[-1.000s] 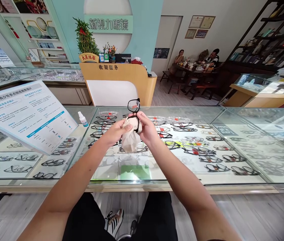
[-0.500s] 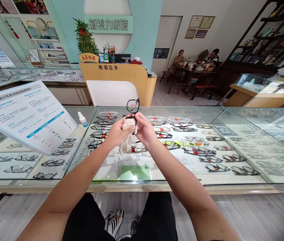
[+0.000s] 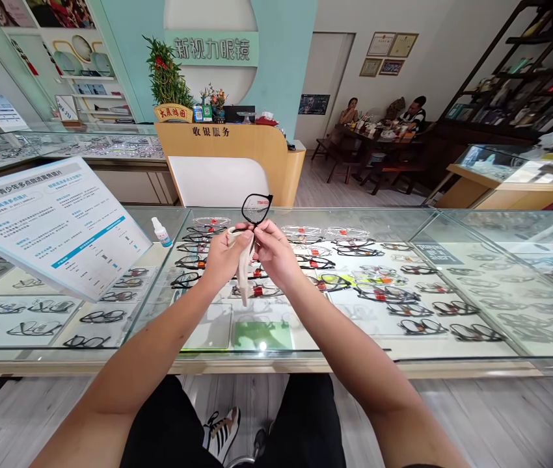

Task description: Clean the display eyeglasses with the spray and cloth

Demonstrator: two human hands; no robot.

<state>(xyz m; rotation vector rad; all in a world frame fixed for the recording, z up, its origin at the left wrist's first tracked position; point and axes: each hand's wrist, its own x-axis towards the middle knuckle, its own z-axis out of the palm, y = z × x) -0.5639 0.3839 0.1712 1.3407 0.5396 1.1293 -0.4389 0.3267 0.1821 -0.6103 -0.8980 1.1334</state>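
Observation:
Above the glass counter I hold a pair of black-framed eyeglasses (image 3: 257, 208), one lens rim pointing up and showing red marking. My left hand (image 3: 225, 257) is closed on a cream cleaning cloth (image 3: 244, 276), pinched around the lower part of the glasses. The cloth's loose end hangs down below my fingers. My right hand (image 3: 276, 252) grips the frame near its middle with thumb and fingers. Cloth and fingers hide the lower lens.
Under the glass of the display counter (image 3: 354, 348) lie rows of eyeglasses (image 3: 416, 325). A small white spray bottle (image 3: 161, 233) stands left of my hands, beside a tilted printed sign (image 3: 56, 224). Behind are a wooden cashier desk (image 3: 237, 143) and two people at a table (image 3: 374, 133).
The glasses have turned and tilted left in my hands. My left hand has shifted slightly left, and the cloth hangs narrower.

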